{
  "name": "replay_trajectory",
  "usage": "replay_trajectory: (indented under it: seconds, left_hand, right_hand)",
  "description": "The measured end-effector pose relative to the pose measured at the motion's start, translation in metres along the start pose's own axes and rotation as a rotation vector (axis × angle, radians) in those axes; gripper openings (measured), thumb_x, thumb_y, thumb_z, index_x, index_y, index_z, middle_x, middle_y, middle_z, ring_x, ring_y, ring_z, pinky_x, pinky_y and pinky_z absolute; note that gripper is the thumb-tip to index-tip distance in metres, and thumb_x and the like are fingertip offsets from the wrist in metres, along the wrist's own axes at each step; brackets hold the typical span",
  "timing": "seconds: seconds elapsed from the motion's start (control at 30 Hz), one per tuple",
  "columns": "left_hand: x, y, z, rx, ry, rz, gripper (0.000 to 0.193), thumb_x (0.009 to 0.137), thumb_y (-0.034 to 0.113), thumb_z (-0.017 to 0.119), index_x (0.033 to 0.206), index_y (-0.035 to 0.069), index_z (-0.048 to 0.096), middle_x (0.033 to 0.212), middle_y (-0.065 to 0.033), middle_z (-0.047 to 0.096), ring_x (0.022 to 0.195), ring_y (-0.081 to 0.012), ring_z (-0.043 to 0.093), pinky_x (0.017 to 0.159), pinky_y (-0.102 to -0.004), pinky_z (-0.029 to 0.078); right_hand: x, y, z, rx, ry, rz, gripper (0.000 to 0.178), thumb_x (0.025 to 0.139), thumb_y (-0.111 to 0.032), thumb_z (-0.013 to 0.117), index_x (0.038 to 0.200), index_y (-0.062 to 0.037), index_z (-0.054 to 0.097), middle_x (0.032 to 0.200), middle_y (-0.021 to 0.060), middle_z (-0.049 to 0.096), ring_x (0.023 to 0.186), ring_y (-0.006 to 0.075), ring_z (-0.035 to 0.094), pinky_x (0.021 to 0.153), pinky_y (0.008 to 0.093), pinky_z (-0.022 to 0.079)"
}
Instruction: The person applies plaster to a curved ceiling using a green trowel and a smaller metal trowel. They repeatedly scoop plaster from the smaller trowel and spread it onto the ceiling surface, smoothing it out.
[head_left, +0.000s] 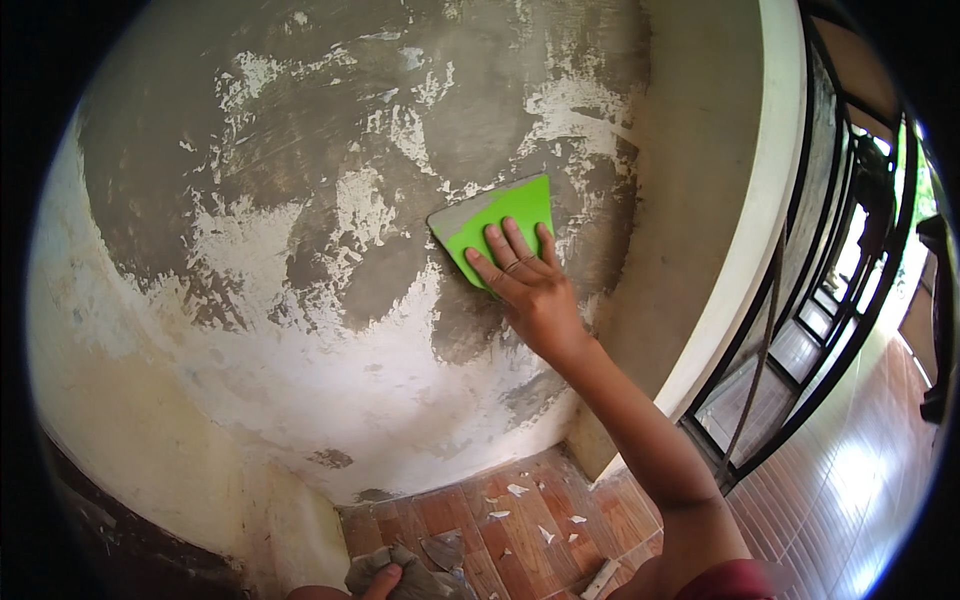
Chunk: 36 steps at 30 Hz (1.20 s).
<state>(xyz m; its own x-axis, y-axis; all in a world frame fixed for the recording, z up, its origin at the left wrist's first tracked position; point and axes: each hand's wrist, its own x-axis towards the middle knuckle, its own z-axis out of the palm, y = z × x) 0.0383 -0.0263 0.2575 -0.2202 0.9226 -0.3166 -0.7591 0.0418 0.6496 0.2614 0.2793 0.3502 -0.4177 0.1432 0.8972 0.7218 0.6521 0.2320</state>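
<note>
My right hand [540, 297] presses a green plastic plastering spreader [490, 217] against the wall [420, 400]. Its fingers spread over the spreader's face, and grey plaster coats the upper edge of the blade. Around it the wall is patchy, with wet-looking grey plaster [480, 130] over flaking white paint [245, 245]. At the lower edge of the picture, my left hand [383, 581] shows mostly as a thumb, closed over a grey, plaster-smeared thing [425, 578]. The rest of that hand is cut off, and the kind of thing it holds is unclear.
White paint flakes [517, 490] lie scattered over the brown wood-patterned floor tiles [480, 530]. A pale pillar [720, 300] juts out right of the wall. Beyond it stand a dark metal-framed window [800, 330] and a shiny tiled floor [830, 500]. A pale small block [601, 578] lies near my right arm.
</note>
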Motion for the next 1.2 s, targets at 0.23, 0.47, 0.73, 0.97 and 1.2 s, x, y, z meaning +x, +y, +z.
replay_trajectory:
  seconds: [0.23, 0.47, 0.73, 0.97, 1.2]
  left_hand:
    - [0.003, 0.0, -0.002, 0.044, 0.04, 0.083, 0.017, 0.088, -0.002, 0.059, 0.103, 0.002, 0.065, 0.103, -0.0115, 0.069, 0.097, -0.0234, 0.066, 0.089, -0.0345, 0.054]
    - [0.004, -0.008, -0.002, 0.013, 0.057, -0.033, 0.017, 0.087, 0.0, 0.062, 0.104, 0.004, 0.066, 0.101, -0.0077, 0.068, 0.096, -0.0212, 0.065, 0.09, -0.0344, 0.052]
    - [0.023, -0.019, -0.042, 0.128, 0.224, -0.128, 0.016, 0.088, 0.006, 0.065, 0.104, 0.006, 0.068, 0.095, -0.0059, 0.07, 0.09, -0.0197, 0.067, 0.082, -0.0349, 0.055]
    - [0.001, 0.004, -0.012, -0.033, 0.06, -0.163, 0.017, 0.087, 0.003, 0.063, 0.104, 0.002, 0.066, 0.097, -0.0109, 0.07, 0.09, -0.0241, 0.068, 0.082, -0.037, 0.056]
    - [0.008, -0.006, -0.011, 0.12, 0.091, 0.087, 0.018, 0.088, 0.002, 0.06, 0.105, 0.001, 0.066, 0.1, -0.0118, 0.07, 0.094, -0.0254, 0.067, 0.086, -0.0373, 0.056]
  right_hand:
    - [0.004, -0.036, -0.078, 0.437, 0.233, 0.128, 0.06, 0.077, 0.012, 0.062, 0.134, -0.0048, 0.056, 0.138, 0.0152, 0.058, 0.131, 0.0288, 0.054, 0.108, 0.0444, 0.043]
    - [0.015, -0.026, -0.112, 1.263, 0.679, 0.736, 0.047, 0.087, 0.008, 0.06, 0.132, 0.005, 0.048, 0.122, 0.012, 0.061, 0.114, 0.0179, 0.058, 0.1, 0.0307, 0.044]
    - [-0.035, 0.027, -0.129, 0.259, 0.462, 0.631, 0.033, 0.096, -0.003, 0.055, 0.127, 0.0008, 0.061, 0.129, 0.0154, 0.061, 0.114, 0.0238, 0.062, 0.103, 0.0366, 0.047]
    - [-0.016, 0.028, -0.09, 0.25, 0.592, 0.461, 0.037, 0.094, 0.002, 0.06, 0.131, 0.0015, 0.059, 0.116, 0.0111, 0.068, 0.104, 0.0171, 0.063, 0.09, 0.0304, 0.05]
    - [0.046, 0.023, -0.043, -0.109, 0.216, 0.098, 0.073, 0.069, 0.016, 0.055, 0.135, -0.0149, 0.061, 0.14, 0.011, 0.058, 0.135, 0.032, 0.049, 0.116, 0.053, 0.031]
